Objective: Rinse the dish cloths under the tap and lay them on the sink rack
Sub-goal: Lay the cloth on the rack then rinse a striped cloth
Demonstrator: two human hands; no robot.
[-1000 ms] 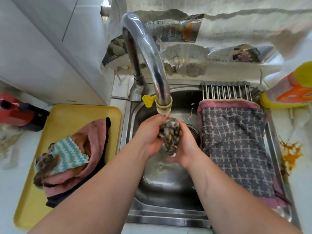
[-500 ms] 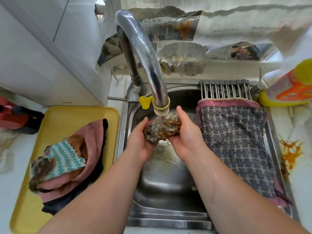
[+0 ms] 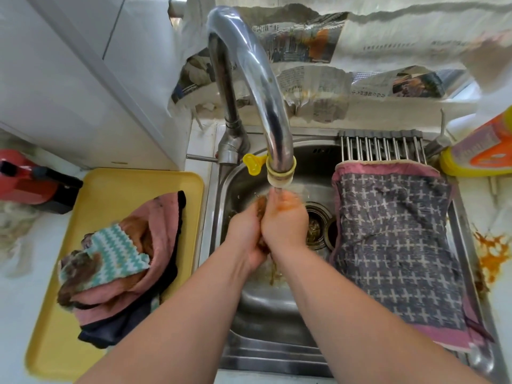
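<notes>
Grip: both palms pressed together round a small soiled cloth point(image 3: 260, 207) — left hand point(image 3: 245, 236) cupped below and to the left, right hand point(image 3: 285, 224) closed over the top, only a brown edge of fabric showing between them.
Sink point(image 3: 266, 306): steel basin, brownish water trailing from under the hands toward the drain point(image 3: 315, 227).
Tap point(image 3: 250, 79): tall curved spout, yellow-collared nozzle directly above the joined hands, stream landing on the right hand.
Rack point(image 3: 382, 146): bars across the right part of the basin, mostly covered by a grey cross-patterned cloth point(image 3: 396, 245) laid flat; bare bars only at the far end.
Tray point(image 3: 110, 189): yellow, left of the basin, carrying a heap of dirty cloths point(image 3: 124, 261) — pink, dark, one teal zigzag.
Bottle point(image 3: 482, 151): yellow and orange, far right corner, just beside the rack.
Coming move: rack to the right of the grip, so right hand nearer; held cloth bunched, no long axis to speak of, probably needing opening out before laying.
Writing: newspaper point(image 3: 304, 42) along the back wall, print too small to read; bottle label blurred, no brand legible.
</notes>
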